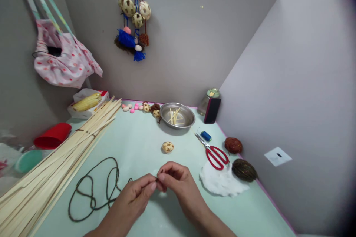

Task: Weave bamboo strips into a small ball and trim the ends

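My left hand (136, 194) and my right hand (178, 185) meet fingertip to fingertip above the table's front. Both are closed in a pinch on a thin dark cord (93, 202), whose end is mostly hidden by the fingers. The rest of the cord lies in loose loops on the table to the left and runs behind my left hand. Just beyond my hands sits a small woven ball (168, 147) of pale strips with brown gaps. Red-handled scissors (213, 152) lie to the right, partly over a white fluffy pad (219, 179).
Long pale strips (63, 159) cover the left side. A metal bowl (178, 126) with short strips stands at the back, near pink and white beads (132, 110). Blue thread (206, 136), a reddish-brown yarn ball (233, 145), a dark yarn skein (244, 170) and a phone (212, 110) line the right wall.
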`<state>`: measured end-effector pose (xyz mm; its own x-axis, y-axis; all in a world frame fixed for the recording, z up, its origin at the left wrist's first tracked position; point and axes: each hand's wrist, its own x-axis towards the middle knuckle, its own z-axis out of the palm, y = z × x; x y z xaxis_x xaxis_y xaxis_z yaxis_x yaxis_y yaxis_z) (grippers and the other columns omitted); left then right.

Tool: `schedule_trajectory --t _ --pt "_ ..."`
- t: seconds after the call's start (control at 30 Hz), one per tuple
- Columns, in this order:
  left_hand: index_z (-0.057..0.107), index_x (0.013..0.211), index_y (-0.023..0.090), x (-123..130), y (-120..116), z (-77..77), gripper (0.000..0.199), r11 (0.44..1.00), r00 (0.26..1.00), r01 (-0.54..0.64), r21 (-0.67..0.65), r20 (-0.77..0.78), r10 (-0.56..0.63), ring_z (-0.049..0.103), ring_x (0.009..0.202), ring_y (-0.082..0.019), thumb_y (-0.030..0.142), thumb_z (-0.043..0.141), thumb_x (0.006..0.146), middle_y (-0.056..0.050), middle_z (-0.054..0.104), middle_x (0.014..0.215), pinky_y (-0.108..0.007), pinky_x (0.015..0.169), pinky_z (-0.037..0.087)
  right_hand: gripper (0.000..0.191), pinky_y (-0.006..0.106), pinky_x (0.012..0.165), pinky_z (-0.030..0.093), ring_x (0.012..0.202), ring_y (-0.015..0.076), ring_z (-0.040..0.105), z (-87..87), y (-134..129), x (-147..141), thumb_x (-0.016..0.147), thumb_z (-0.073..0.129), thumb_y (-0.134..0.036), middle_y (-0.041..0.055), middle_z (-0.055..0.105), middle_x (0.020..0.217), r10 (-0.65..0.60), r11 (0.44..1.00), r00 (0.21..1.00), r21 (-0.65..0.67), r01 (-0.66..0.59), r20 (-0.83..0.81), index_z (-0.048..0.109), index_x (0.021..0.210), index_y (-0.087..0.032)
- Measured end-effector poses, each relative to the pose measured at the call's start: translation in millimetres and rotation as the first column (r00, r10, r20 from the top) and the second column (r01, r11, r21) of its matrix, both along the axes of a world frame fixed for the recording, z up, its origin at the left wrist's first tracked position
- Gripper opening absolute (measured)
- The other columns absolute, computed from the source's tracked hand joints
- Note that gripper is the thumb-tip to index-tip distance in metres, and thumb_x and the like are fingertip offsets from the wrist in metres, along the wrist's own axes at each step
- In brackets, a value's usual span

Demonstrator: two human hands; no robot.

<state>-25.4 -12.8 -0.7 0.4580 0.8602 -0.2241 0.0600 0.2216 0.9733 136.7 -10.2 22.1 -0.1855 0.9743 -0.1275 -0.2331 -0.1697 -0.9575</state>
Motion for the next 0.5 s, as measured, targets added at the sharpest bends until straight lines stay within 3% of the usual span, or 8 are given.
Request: schedule_trajectory --t 0.2,0.33,0.5 --pt "0.064 0.091 0.019 -2.4 3.5 -6.1 0.035 0.997 0.992 0.025 -0.068 0.124 -0.016 0.018 0.041 -0.008 0.052 0.051 0.092 0.012 0.025 0.048 -0.022 0.039 0.014 0.030 0.024 0.059 0.043 0.059 0.0110 0.054 -8.4 3.2 1.9 0.080 0.075 -0.042 0.0020 0.064 0.067 -0.028 0.998 0.994 -0.053 0.022 -0.107 0.068 0.083 -0.013" --pt "0.060 0.091 0.020 -5.7 4.9 -6.0 0.034 0.990 0.986 -0.085 -0.112 0.135 0.100 0.020 0.043 -0.009 0.052 0.049 0.093 0.013 0.028 0.047 -0.021 0.043 0.020 0.033 0.022 0.059 0.042 0.060 0.0093 0.052 -11.7 6.4 4.7 0.082 0.072 -0.045 0.0019 0.062 0.072 -0.071 0.992 0.994 -0.111 0.061 -0.088 0.073 0.086 -0.012" --pt "0.055 0.081 0.020 -4.8 3.3 -6.4 0.035 0.984 0.981 -0.125 -0.125 0.135 0.142 0.025 0.044 -0.008 0.053 0.051 0.092 0.011 0.034 0.048 -0.022 0.046 0.024 0.032 0.030 0.084 0.046 0.094 0.0187 0.059 -8.3 0.9 4.4 0.087 0.068 -0.041 0.0068 0.067 0.099 0.155 0.987 0.988 0.031 -0.156 0.024 0.073 0.110 -0.020"
